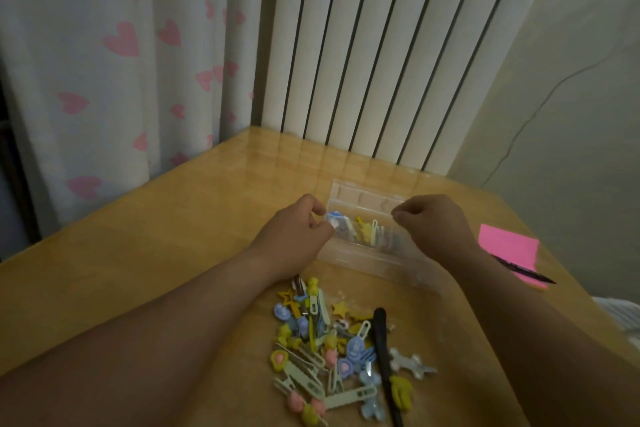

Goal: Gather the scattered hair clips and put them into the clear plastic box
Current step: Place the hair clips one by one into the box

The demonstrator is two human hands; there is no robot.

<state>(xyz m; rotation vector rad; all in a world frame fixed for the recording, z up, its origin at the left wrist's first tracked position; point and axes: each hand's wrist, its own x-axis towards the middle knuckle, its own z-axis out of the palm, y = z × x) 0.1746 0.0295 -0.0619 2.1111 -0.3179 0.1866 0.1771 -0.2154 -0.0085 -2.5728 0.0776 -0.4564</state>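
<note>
The clear plastic box (367, 255) lies open in the middle of the wooden table, its lid (363, 197) folded back, with several yellow, white and blue hair clips (369, 231) inside. My left hand (298, 227) is at the box's left end, and its curled fingers and thumb pinch a blue hair clip (334, 218) there. At the right end my right hand (434, 222) has its fingers curled on the box's wall. A pile of scattered hair clips (329, 347) in blue, yellow, pink and pale green lies nearer to me, between my forearms.
A black pen-like stick (385, 357) lies across the right side of the pile. Pink sticky notes (507, 248) with a dark pen (530, 273) on them sit at the table's right edge. A white radiator (381, 45) and a heart-print curtain (104, 62) stand behind the table.
</note>
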